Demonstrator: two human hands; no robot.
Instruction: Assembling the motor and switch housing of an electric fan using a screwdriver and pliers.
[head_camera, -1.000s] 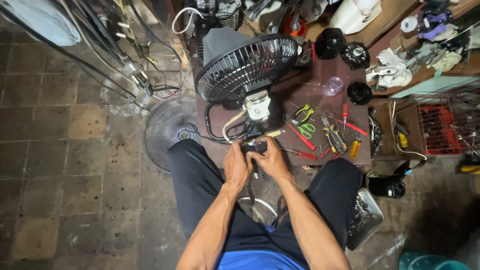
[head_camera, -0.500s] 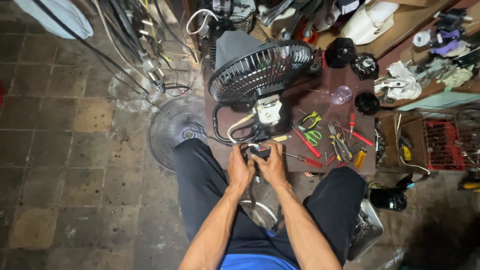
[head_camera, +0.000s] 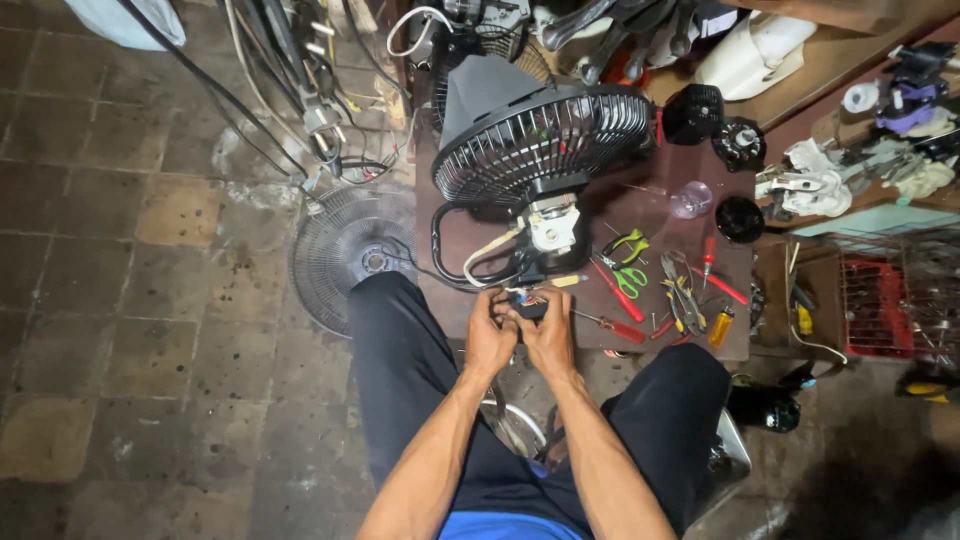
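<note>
A red wire basket (head_camera: 880, 305) is seen at 3 o'clock of the counter (head_camera: 690, 330); its contents are too small to tell. One black fan (head_camera: 545, 150) is laid on the counter, its grille faced toward the camera, its motor housing (head_camera: 552, 225) hung at 6 o'clock below the grille. A second, loose fan guard (head_camera: 345, 255) is laid flat on the floor at 9 o'clock of the counter.

A small black part with coloured wires (head_camera: 525, 300) is held at the counter's near edge, just below the motor housing; its long axis cannot be told. Both hands are closed on it: left hand (head_camera: 490, 335) from 8 o'clock, right hand (head_camera: 550, 335) from 4 o'clock, fingers curled narrow around it, thumbs touching.

Counted at 3 o'clock of the hands: three red-handled screwdrivers (head_camera: 615, 290), one pair of green-handled scissors (head_camera: 630, 280), one pair of pliers (head_camera: 675, 290), one small yellow bottle (head_camera: 720, 325).
</note>
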